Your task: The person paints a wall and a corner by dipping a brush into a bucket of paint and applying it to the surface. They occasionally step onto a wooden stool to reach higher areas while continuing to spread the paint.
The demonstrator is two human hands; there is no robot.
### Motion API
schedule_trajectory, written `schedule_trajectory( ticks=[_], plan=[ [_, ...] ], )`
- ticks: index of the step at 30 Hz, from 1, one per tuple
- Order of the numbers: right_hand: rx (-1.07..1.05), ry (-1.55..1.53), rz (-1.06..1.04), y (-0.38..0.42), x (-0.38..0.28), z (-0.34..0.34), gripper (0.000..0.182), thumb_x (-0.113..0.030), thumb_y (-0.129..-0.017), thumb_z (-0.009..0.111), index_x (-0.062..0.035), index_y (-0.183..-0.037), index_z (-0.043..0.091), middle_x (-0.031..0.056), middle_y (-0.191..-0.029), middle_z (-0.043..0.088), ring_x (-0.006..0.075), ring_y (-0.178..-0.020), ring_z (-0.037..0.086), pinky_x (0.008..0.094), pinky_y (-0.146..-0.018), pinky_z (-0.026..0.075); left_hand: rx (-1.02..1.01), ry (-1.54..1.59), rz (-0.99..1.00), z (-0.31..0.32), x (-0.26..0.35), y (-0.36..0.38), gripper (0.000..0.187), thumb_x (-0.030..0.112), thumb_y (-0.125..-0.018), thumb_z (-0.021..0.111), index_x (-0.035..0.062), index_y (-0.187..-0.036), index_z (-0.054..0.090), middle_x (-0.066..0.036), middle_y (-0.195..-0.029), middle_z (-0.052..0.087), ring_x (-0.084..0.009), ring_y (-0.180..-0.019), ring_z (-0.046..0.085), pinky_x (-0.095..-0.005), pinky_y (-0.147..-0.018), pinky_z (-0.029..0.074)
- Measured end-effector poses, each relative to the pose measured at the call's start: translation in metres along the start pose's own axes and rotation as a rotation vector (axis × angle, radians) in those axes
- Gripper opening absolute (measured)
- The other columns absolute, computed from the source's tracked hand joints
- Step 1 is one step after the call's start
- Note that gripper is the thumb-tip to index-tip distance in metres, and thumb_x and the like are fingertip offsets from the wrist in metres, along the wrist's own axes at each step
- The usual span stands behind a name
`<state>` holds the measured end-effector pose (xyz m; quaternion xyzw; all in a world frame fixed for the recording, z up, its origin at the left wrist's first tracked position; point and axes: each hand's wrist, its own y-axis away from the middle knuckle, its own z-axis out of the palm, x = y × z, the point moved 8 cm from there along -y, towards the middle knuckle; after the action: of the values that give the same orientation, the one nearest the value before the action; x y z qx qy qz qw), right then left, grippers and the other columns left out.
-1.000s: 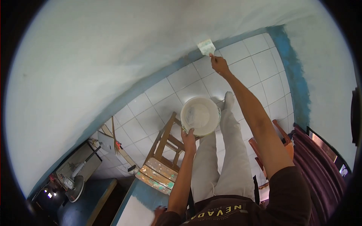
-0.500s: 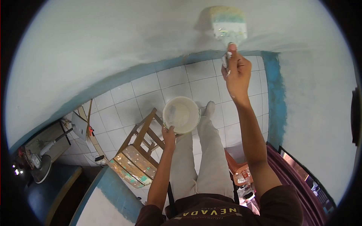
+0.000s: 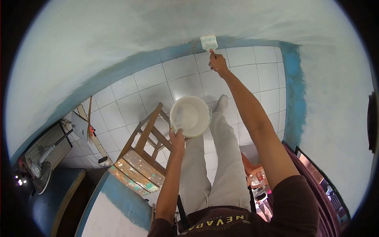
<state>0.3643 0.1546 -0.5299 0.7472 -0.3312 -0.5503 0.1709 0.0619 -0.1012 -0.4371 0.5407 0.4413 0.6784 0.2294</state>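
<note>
My right hand [image 3: 218, 62] is closed around the handle of a wide paintbrush [image 3: 209, 42], its bristles up against the lower part of the wall near the blue band [image 3: 173, 52]. White paint covers the brush's flat body. My left hand [image 3: 177, 138] grips the near rim of a white bucket [image 3: 190, 117], thumb over the edge. Pale paint lies in the bucket, which hangs in front of my legs. The white-painted wall [image 3: 130, 35] curves across the top of the view.
A paint-spattered wooden step stool [image 3: 138, 170] stands left of my legs. White floor tiles [image 3: 181, 85] run below the wall. A standing fan [image 3: 43, 175] is at far left. An orange plastic chair [image 3: 256, 173] and a dark red curtain [image 3: 312, 197] are on the right.
My right hand has brought the brush down and to the left, from higher on the wall to near the blue band. The left hand keeps hold of the bucket.
</note>
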Motion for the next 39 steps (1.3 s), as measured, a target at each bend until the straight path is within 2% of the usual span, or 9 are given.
schedule_trajectory(
  ticks=[5, 13, 16, 20, 23, 25, 29, 32, 39],
  plan=[
    [0.055, -0.057, -0.047, 0.031, -0.062, -0.038, 0.056, -0.044, -0.100, 0.050, -0.0030, -0.062, 0.056, 0.0067, -0.055, 0.056, 0.0155, -0.048, 0.055, 0.0311, -0.048, 0.043, -0.048, -0.003, 0.031, 0.000, 0.004, 0.002, 0.057, -0.001, -0.089, 0.048, 0.0033, -0.143, 0.031, -0.021, -0.130, 0.050, -0.0357, -0.105, 0.065, -0.0425, -0.068, 0.066],
    [0.072, -0.249, -0.405, 0.209, -0.231, -0.119, 0.051, -0.035, -0.103, 0.049, -0.0051, -0.062, 0.048, -0.0031, -0.054, 0.039, 0.0062, -0.048, 0.040, 0.0247, -0.043, 0.029, -0.045, -0.006, 0.020, 0.016, 0.019, 0.001, 0.053, 0.001, -0.091, 0.047, 0.0003, -0.141, 0.031, -0.024, -0.129, 0.050, -0.0361, -0.107, 0.064, -0.0451, -0.075, 0.066],
    [0.137, -0.450, -0.650, 0.173, -0.211, -0.102, 0.046, -0.031, -0.104, 0.049, -0.0026, -0.068, 0.052, -0.0033, -0.056, 0.039, 0.0051, -0.051, 0.040, 0.0237, -0.045, 0.029, -0.079, -0.001, -0.009, 0.022, 0.017, -0.006, 0.056, -0.001, -0.092, 0.046, 0.0045, -0.145, 0.029, -0.022, -0.133, 0.048, -0.0345, -0.108, 0.064, -0.0441, -0.071, 0.066],
    [0.054, -0.278, -0.608, 0.028, -0.090, -0.045, 0.045, -0.033, -0.105, 0.047, 0.0001, -0.077, 0.058, 0.0015, -0.057, 0.048, 0.0102, -0.053, 0.048, 0.0300, -0.050, 0.040, -0.097, 0.042, 0.043, 0.027, 0.015, -0.022, 0.056, -0.001, -0.091, 0.047, 0.0042, -0.145, 0.030, -0.020, -0.131, 0.050, -0.0317, -0.104, 0.065, -0.0419, -0.069, 0.066],
    [0.157, 0.056, -0.433, -0.014, -0.019, -0.020, 0.053, -0.043, -0.102, 0.046, -0.0002, -0.077, 0.063, 0.0077, -0.060, 0.060, 0.0183, -0.058, 0.061, 0.0357, -0.057, 0.047, -0.067, 0.019, 0.098, 0.014, 0.009, -0.030, 0.056, -0.001, -0.091, 0.046, 0.0044, -0.145, 0.032, -0.019, -0.131, 0.050, -0.0300, -0.109, 0.063, -0.0406, -0.072, 0.066],
    [0.113, 0.237, -0.062, -0.039, 0.041, -0.010, 0.062, -0.053, -0.098, 0.046, -0.0007, -0.072, 0.065, 0.0122, -0.064, 0.066, 0.0238, -0.063, 0.067, 0.0384, -0.061, 0.050, -0.051, 0.002, 0.076, 0.015, 0.018, -0.019, 0.057, -0.001, -0.091, 0.046, 0.0046, -0.145, 0.031, -0.019, -0.131, 0.051, -0.0301, -0.108, 0.063, -0.0399, -0.072, 0.066],
    [0.089, 0.053, 0.026, -0.026, 0.007, -0.018, 0.062, -0.052, -0.097, 0.052, -0.0015, -0.061, 0.058, 0.0058, -0.055, 0.057, 0.0141, -0.047, 0.051, 0.0318, -0.049, 0.042, -0.023, -0.080, 0.136, 0.007, 0.022, -0.014, 0.059, 0.000, -0.091, 0.047, 0.0046, -0.147, 0.030, -0.020, -0.130, 0.052, -0.0305, -0.102, 0.066, -0.0378, -0.067, 0.066],
    [0.084, 0.061, -0.068, 0.015, -0.053, -0.056, 0.064, -0.053, -0.097, 0.051, 0.0012, -0.064, 0.062, 0.0086, -0.054, 0.059, 0.0186, -0.050, 0.060, 0.0345, -0.053, 0.047, -0.006, -0.041, 0.055, -0.001, 0.010, -0.015, 0.060, 0.001, -0.091, 0.047, 0.0051, -0.148, 0.028, -0.020, -0.132, 0.050, -0.0312, -0.103, 0.065, -0.0376, -0.066, 0.066],
    [0.107, -0.314, -0.433, 0.158, -0.180, -0.148, 0.059, -0.044, -0.102, 0.050, -0.0092, -0.055, 0.044, -0.0034, -0.050, 0.038, 0.0060, -0.041, 0.035, 0.0258, -0.041, 0.028, -0.055, -0.024, 0.001, 0.016, -0.002, -0.021, 0.059, 0.000, -0.091, 0.047, 0.0055, -0.147, 0.029, -0.020, -0.133, 0.048, -0.0324, -0.109, 0.062, -0.0401, -0.069, 0.066]
  ],
)
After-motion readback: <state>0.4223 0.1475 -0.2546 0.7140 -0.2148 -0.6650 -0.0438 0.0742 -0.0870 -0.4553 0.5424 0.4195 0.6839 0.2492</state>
